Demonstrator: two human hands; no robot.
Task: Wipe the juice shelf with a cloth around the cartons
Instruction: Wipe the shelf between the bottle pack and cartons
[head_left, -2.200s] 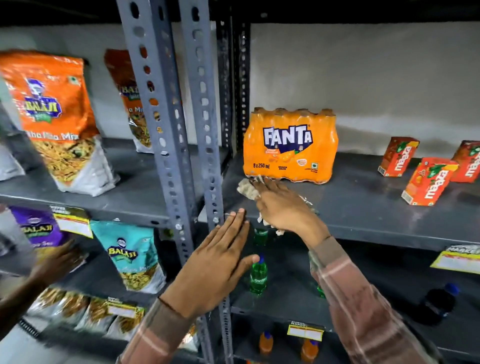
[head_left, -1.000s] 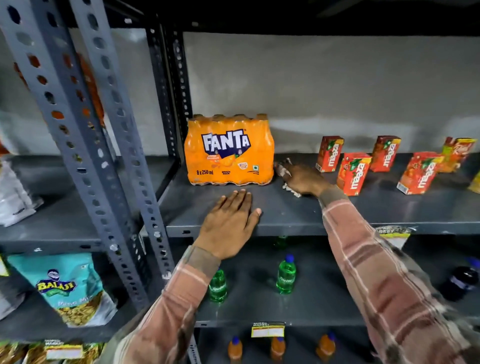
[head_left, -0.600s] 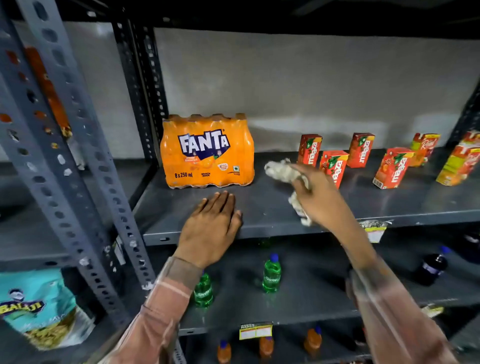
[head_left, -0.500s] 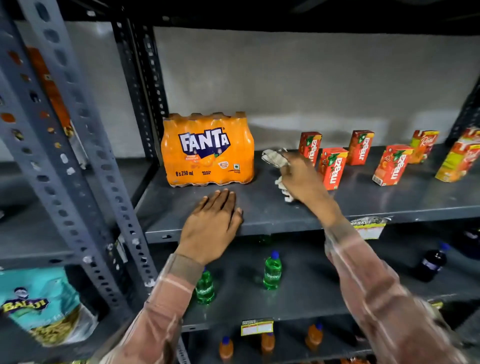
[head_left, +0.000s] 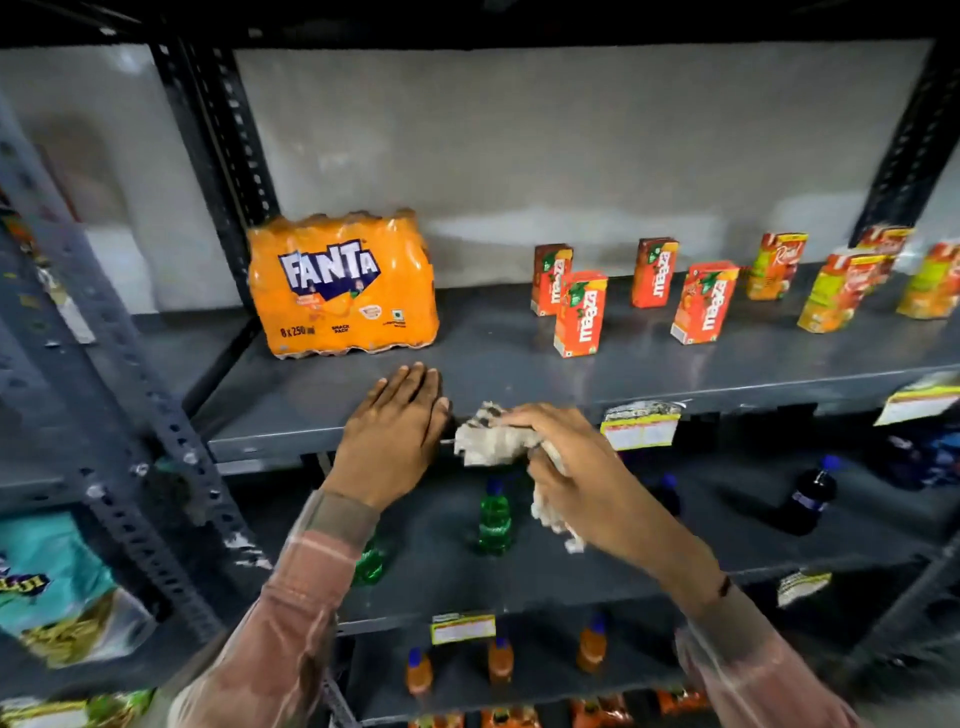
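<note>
Shop racking, grey juice shelf (head_left: 649, 364) | step judged: front lip wiped | cloth (head_left: 493, 441) bunched in right hand (head_left: 566, 467) at shelf edge | left hand (head_left: 395, 431) laid flat, fingers together | next: cloth to be threaded between Maaza cartons (head_left: 581, 313) without tipping them

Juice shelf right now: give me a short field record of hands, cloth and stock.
left hand: flat, palm down on the front edge of the shelf
right hand: gripping the cloth at the shelf's front lip
cloth: bunched, one end hanging below the hand
soda pack: upright, left end of shelf
juice cartons: upright, scattered middle to right, none touched
bottles: on the shelves below
</note>
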